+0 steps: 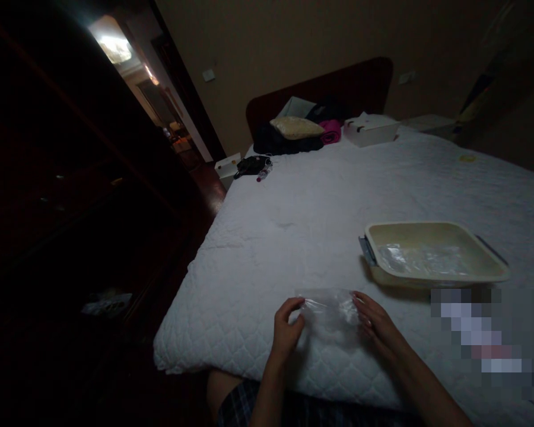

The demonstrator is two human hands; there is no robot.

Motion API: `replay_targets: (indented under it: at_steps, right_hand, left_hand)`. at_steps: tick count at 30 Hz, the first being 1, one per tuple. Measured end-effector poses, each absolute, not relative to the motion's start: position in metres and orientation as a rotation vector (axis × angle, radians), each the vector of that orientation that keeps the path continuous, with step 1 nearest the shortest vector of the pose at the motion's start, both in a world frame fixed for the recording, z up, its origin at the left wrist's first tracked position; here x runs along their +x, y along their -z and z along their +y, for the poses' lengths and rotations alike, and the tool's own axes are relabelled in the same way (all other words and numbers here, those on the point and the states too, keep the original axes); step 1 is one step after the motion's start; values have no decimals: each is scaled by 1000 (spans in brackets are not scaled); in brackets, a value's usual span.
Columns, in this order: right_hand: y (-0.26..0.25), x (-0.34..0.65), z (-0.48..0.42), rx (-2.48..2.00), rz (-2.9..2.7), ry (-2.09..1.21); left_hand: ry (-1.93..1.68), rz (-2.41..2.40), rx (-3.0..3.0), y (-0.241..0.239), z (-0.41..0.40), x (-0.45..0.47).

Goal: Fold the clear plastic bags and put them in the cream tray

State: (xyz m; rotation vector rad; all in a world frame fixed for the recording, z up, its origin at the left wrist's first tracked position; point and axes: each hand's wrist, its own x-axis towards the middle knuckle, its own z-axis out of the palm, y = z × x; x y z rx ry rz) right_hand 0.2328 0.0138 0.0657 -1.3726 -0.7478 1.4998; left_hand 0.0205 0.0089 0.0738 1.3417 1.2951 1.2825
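Between my two hands, just over the near edge of the bed, is a clear plastic bag [330, 311]. My left hand [288, 326] pinches its left side between thumb and fingers. On the opposite side, my right hand [378, 323] has its fingers closed on the bag's right edge. A crumpled, shiny patch shows near the right fingers; whether anything lies inside the bag I cannot tell. Right of my hands stands a cream plastic bin [436, 279] with grey handles. Several clear plastic pieces [422, 260], possibly bags, lie flat on its bottom.
A white quilted cover [293, 219] spreads over the bed. Toward the headboard [365, 83] lie a cushion [297, 127], a pink roll [330, 131] and a white box [371, 130]. A bottle [264, 172] lies by the left edge. A blurred-out patch covers the lower right.
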Motion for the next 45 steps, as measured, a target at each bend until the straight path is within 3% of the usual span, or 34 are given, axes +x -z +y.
replay_targets:
  at_steps: [2, 5, 8, 10, 14, 18, 22, 26, 34, 45]
  right_hand:
    - [-67, 245, 16, -1541, -952, -1355]
    - [-69, 255, 16, -1712, -1335, -785]
    - [-73, 249, 11, -1513, -1684, -324]
    - [-75, 239, 6, -1322, -1909, -271]
    - [-83, 219, -2, -1182, -1995, -585]
    - [-97, 213, -3, -1320, -1516, -1037]
    - [-109, 218, -1, -1275, -1102, -1337]
    - [-110, 229, 0, -1289, -1007, -1392]
    - [-93, 254, -1, -1417, -946, -1427]
    - [-93, 256, 7, -1386, -1126, -1471]
  left_hand:
    - [-1209, 1418, 1686, -74, 10, 19]
    - [-1059, 1565, 2062, -75, 11, 21]
    - [-975, 1602, 2228, -83, 11, 32]
    - [-1011, 1575, 2224, -93, 8, 42]
    - [-1126, 1354, 2023, -109, 1, 58]
    - [-1175, 1240, 1597, -109, -1, 61]
    - [-967, 1179, 1168, -95, 4, 57]
    - [-787, 1016, 903, -86, 6, 56]
    - [-1099, 839, 427, -91, 2, 52]
    - [-870, 957, 748, -92, -1, 42]
